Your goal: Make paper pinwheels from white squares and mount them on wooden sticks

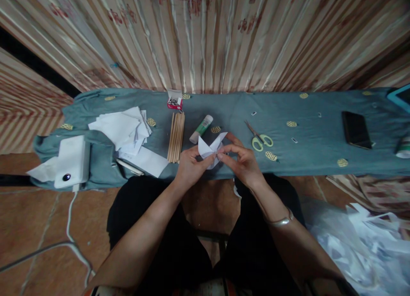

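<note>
a person's view down at a narrow table under a green cloth [278, 108], with a striped curtain [205, 44] behind it. at the near edge, midway between the person's knees, a small white paper [207, 150] is held up, folded so that pointed flaps stand out on either side.

the left hand [191, 164] pinches the paper's left side, thumb in front, fingers narrow around it. the right hand [241, 160] holds the other side, its thumb and fingertips drawn close together near the middle, where the flaps meet. whether something tiny sits between those fingertips is too small to tell.

for this step, a steady left pinch seems best, leaving the right fingertips to do the fine work at the centre. light, even pressure should spare the flaps; a hard squeeze could crease them or pull the middle off line. resting the wrists on the table edge might help too.

just beyond the paper lies a glue stick [201, 129]; to its left, a row of wooden sticks [176, 138] with a small open red box [174, 101] behind. loose sheets [118, 127] are further left. to the right of the hands lie scissors [262, 141] with green handles, blades slightly apart, and well beyond them a dark phone [356, 130].
</note>
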`<state>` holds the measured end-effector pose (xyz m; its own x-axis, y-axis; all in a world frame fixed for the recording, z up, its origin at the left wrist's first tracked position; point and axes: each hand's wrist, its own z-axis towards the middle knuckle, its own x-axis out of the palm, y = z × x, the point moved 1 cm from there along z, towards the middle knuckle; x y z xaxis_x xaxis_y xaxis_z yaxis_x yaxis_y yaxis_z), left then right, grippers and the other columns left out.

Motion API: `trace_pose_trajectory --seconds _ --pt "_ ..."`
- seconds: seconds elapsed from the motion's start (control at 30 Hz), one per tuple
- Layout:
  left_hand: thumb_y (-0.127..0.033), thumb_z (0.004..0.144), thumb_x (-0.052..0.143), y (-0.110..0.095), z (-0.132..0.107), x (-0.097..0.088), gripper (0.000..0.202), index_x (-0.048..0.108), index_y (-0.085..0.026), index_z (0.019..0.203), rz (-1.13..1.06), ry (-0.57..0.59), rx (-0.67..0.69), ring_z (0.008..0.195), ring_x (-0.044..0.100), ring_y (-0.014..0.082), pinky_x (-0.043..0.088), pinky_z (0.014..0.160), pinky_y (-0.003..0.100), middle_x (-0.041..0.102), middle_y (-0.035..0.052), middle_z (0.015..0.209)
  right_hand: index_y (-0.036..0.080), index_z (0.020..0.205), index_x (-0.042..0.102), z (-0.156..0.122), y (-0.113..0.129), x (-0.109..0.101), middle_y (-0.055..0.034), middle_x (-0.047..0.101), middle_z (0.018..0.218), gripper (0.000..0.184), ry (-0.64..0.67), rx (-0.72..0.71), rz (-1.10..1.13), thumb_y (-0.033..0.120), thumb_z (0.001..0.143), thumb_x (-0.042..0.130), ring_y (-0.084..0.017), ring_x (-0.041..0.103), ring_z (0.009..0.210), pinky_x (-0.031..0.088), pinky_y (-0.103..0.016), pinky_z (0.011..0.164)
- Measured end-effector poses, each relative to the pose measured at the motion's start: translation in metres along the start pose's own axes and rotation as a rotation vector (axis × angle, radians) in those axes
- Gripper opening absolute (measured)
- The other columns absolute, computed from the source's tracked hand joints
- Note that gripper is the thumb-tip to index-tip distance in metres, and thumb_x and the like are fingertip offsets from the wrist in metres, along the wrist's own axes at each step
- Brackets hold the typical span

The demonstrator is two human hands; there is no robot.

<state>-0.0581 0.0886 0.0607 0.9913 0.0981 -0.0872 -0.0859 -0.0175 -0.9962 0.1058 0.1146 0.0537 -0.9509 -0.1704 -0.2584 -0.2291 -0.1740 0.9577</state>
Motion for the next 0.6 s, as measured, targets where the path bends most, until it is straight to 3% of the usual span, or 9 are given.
trace_pose_trajectory --seconds 0.2,0.3,0.4,0.5,0.6 --pt "-0.036 0.066 0.077 0.002 0.001 -0.001 0.021 0.078 -0.018 0.077 -0.038 -0.003 -0.026 0.081 0.070 0.0234 0.052 0.077 0.032 0.077 0.0038 0.083 0.025 0.084 0.069 -0.002 0.000 0.003 -0.0053 0.055 0.143 0.012 -0.063 -0.018 -0.001 0.032 0.075 0.072 -0.025 0.044 0.139 0.031 -0.045 0.116" --pt "-0.037 0.063 0.080 0.004 0.002 -0.001 0.024 0.078 -0.018 0.076 -0.075 -0.006 -0.065 0.077 0.069 0.0219 0.052 0.073 0.030 0.077 0.0035 0.081 0.024 0.109 0.065 -0.002 -0.005 0.005 -0.0088 0.050 0.147 0.041 -0.121 -0.006 0.022 0.035 0.071 0.076 -0.026 0.047 0.136 0.037 -0.043 0.113" --pt "-0.037 0.063 0.081 0.006 0.002 -0.001 0.025 0.078 -0.017 0.078 -0.130 0.011 -0.085 0.070 0.068 0.0185 0.051 0.067 0.027 0.076 0.0032 0.078 0.023 0.124 0.059 0.000 -0.008 0.007 -0.0117 0.058 0.138 0.063 -0.115 0.049 0.110 0.039 0.066 0.080 -0.027 0.054 0.129 0.042 -0.044 0.107" --pt "-0.034 0.063 0.081 0.007 0.003 0.000 0.024 0.078 -0.016 0.077 -0.177 0.026 -0.094 0.065 0.066 0.0160 0.050 0.065 0.026 0.076 0.0030 0.076 0.022 0.107 0.068 0.002 -0.005 0.007 -0.0085 0.073 0.110 0.054 -0.038 0.136 0.271 0.043 0.061 0.084 -0.025 0.067 0.104 0.051 -0.042 0.095" --pt "-0.035 0.059 0.082 0.005 0.002 0.001 0.024 0.077 -0.015 0.072 -0.209 0.027 -0.143 0.061 0.064 0.0151 0.049 0.061 0.025 0.074 0.0027 0.071 0.021 0.084 0.072 0.003 0.003 0.006 -0.0021 0.075 0.081 0.040 0.028 0.241 0.380 0.044 0.055 0.087 -0.019 0.067 0.076 0.054 -0.035 0.077"
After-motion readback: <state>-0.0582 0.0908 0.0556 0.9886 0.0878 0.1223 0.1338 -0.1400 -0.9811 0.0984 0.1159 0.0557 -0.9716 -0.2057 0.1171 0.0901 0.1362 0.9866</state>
